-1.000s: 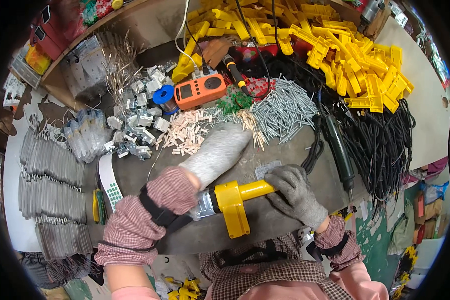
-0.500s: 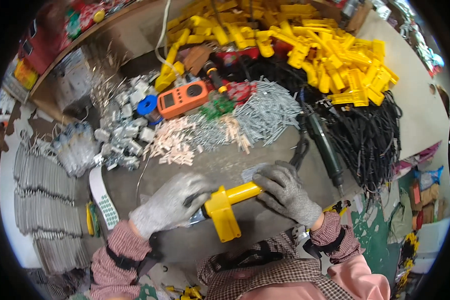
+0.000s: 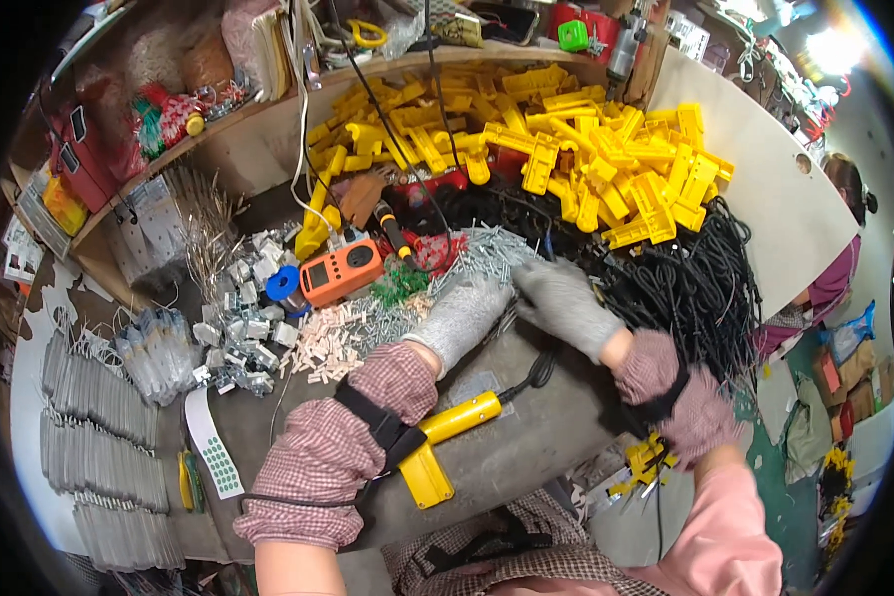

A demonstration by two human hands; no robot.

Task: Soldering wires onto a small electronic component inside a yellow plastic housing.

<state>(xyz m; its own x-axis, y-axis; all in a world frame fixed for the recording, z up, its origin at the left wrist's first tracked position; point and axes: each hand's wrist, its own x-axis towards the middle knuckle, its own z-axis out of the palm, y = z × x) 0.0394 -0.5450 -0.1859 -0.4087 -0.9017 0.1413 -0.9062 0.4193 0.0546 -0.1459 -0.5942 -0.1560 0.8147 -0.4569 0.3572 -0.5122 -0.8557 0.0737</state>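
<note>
My left hand (image 3: 467, 320), in a grey knit glove, reaches to the near edge of a pile of silver screws (image 3: 492, 248). Its fingers are bent together; what they hold is hidden. Close beside it, my gloved right hand (image 3: 569, 310) is also at the screws, fingers curled down and closed, their tips out of sight. Below the hands, a yellow plastic handle-shaped housing (image 3: 462, 417) with an angled head lies on the grey work surface (image 3: 526, 457). A black cord (image 3: 534, 375) comes out of its far end. My left sleeve partly covers the head.
Yellow housings (image 3: 606, 159) are heaped at the back, black cords (image 3: 695, 278) at right. An orange meter (image 3: 340, 273), blue spool (image 3: 283, 286), pale small parts (image 3: 326, 343) and metal parts (image 3: 243, 343) stand left. Grey wire bundles (image 3: 104, 447) and a label strip (image 3: 212, 442) lie farther left.
Both hands have let go of the yellow housing, which now rests on the surface, and have moved forward to the screws. The view has shifted, showing more of the back shelf.
</note>
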